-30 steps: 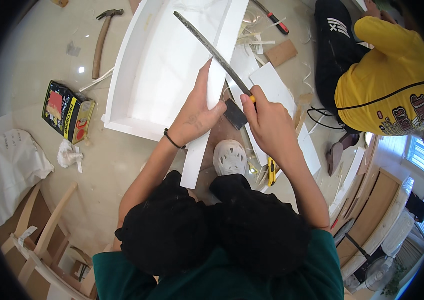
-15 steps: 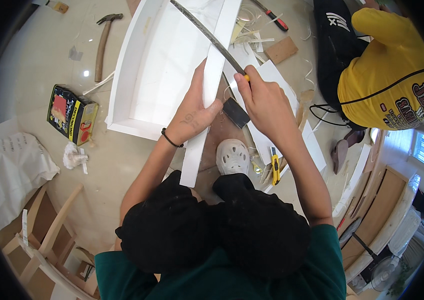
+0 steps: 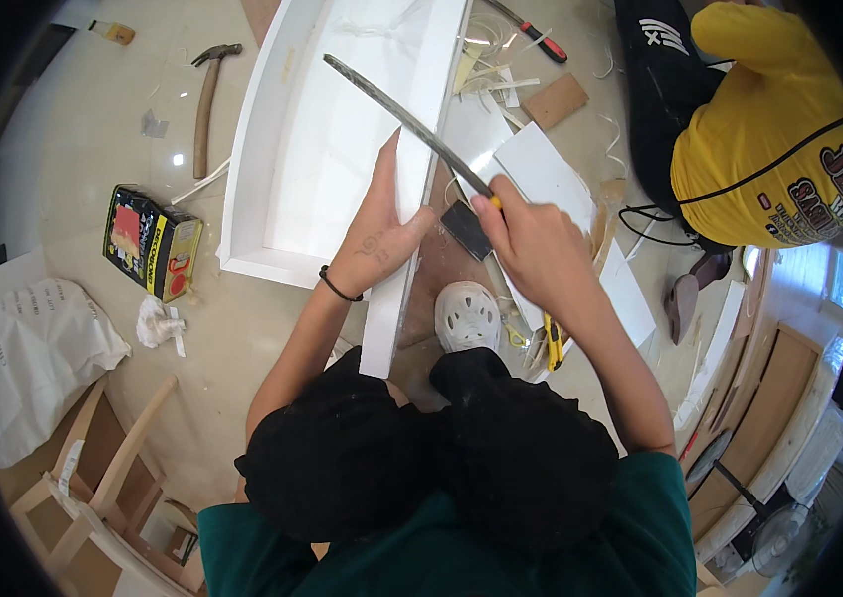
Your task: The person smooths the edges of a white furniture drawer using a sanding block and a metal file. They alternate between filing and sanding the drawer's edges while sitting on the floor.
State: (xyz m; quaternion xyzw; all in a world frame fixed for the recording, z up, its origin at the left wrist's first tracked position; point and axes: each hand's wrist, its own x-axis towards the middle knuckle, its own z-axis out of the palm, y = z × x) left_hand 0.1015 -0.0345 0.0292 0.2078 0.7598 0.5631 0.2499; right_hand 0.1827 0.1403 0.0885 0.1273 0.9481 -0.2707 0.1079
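My right hand (image 3: pixel 545 247) is closed round the yellow handle of a long dark metal file (image 3: pixel 403 121). The file's blade slants up to the left, crossing the edge of a white tray-like furniture piece (image 3: pixel 231 204) with raised sides. My left hand (image 3: pixel 381 231) grips the near long side of that piece, thumb on one face and fingers over the other. That side's squared end sticks out toward my knees. Below the file, a black block (image 3: pixel 467 230) lies by my white clog (image 3: pixel 467 315), and a yellow utility knife (image 3: pixel 553 343) rests right of the clog.
On the left lie a hammer (image 3: pixel 207 114), a black-and-yellow box (image 3: pixel 151 239), a white sack (image 3: pixel 38 348) and a wooden chair (image 3: pixel 128 448). White boards (image 3: pixel 546 174), plastic trimmings and a screwdriver (image 3: pixel 539 38) are on the right. A person in yellow (image 3: pixel 769 149) sits nearby.
My right hand has drawn the file back toward me, so its tip now lies lower over the white piece. My left hand keeps its hold. The view has shifted slightly.
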